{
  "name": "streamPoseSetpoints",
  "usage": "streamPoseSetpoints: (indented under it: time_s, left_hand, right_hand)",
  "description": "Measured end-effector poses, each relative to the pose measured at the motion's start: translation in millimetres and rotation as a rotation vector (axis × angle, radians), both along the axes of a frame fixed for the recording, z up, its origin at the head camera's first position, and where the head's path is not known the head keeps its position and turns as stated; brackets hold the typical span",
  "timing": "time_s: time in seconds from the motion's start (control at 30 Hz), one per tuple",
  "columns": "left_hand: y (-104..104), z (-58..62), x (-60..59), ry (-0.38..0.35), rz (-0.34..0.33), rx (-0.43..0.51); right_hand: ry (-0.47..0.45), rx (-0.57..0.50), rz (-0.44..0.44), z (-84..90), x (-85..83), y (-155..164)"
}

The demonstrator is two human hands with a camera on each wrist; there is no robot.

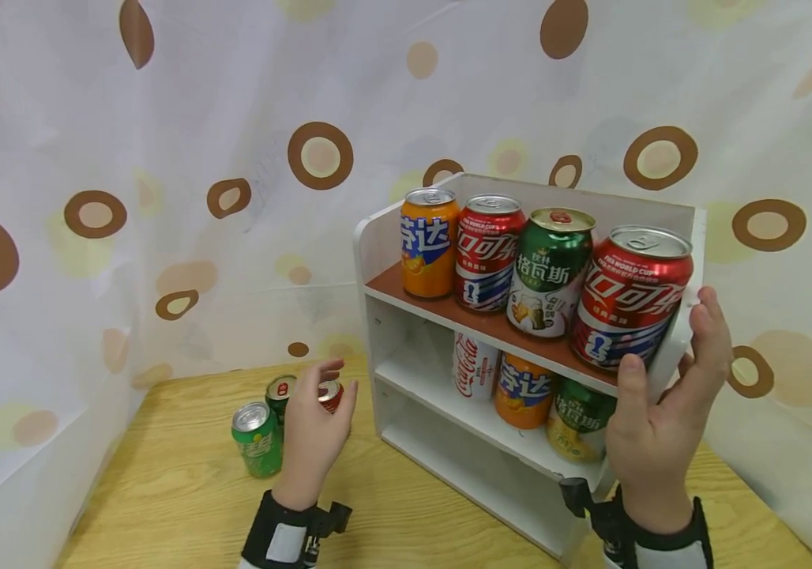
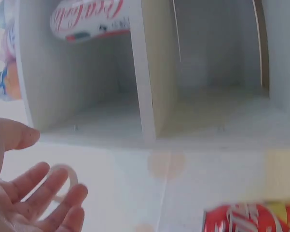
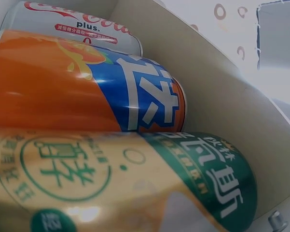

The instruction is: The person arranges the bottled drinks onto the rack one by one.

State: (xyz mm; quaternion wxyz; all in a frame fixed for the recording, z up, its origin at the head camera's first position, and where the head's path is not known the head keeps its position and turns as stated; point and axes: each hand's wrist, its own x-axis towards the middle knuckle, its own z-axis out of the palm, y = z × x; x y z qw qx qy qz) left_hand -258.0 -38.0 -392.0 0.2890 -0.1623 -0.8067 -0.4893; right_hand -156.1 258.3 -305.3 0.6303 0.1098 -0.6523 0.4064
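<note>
Gripping the right side panel of the white shelf unit [image 1: 683, 332]: right hand [image 1: 658, 419], thumb laid on the panel's front edge, fingers wrapped round behind it. Black wrist strap just below, at the near edge of the wooden table [image 1: 164, 506]. Standing on that table's right half, the unit, seen at a tilt from the head view, backed by a spotted curtain [image 1: 164, 118].

Hovering apart from the unit, over the table's middle: left hand [image 1: 312, 431], fingers loose and spread, palm turned toward the cans beyond it, holding nothing; same relaxed fingers at the lower left of the left wrist view, hand [image 2: 29, 198] empty.

Just past those fingers, toward the table's far left corner: green can [image 1: 258, 438] upright, a second green-topped can [image 1: 281, 393] behind it, a red can [image 1: 331, 393] partly hidden by the fingers.

On the brown top shelf, left to right: orange can [image 1: 429, 243], red cola can [image 1: 487, 253], green beer can [image 1: 550, 273], and a larger-looking red cola can [image 1: 626, 299] right beside the gripping thumb. On the middle shelf: white cola can [image 1: 475, 365], orange can below [image 1: 523, 389], green-and-gold can [image 1: 580, 419], all filling the right wrist view. Bottom shelf bare white.
</note>
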Motion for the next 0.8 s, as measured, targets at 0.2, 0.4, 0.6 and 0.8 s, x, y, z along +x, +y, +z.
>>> streamPoseSetpoints:
  time_s: [0.2,0.4,0.6,0.8]
  left_hand:
    - [-20,-7.6,-2.0,0.005,0.14,0.03]
    - [-43,-14.3,-4.1,-0.026,0.207,0.03]
    - [-66,-19.7,-2.0,-0.161,0.243,-0.007]
    - [-82,-29.9,-2.9,-0.307,0.261,-0.042]
  right_hand:
    - [0.003,-0.011,0.005,1.1,0.6,0]
    - [0.003,-0.017,0.008,0.2,0.3,0]
    - [0.018,-0.021,0.013,2.2,-0.3,-2]
    - [0.028,-0.026,0.019,3.5,-1.2,-3]
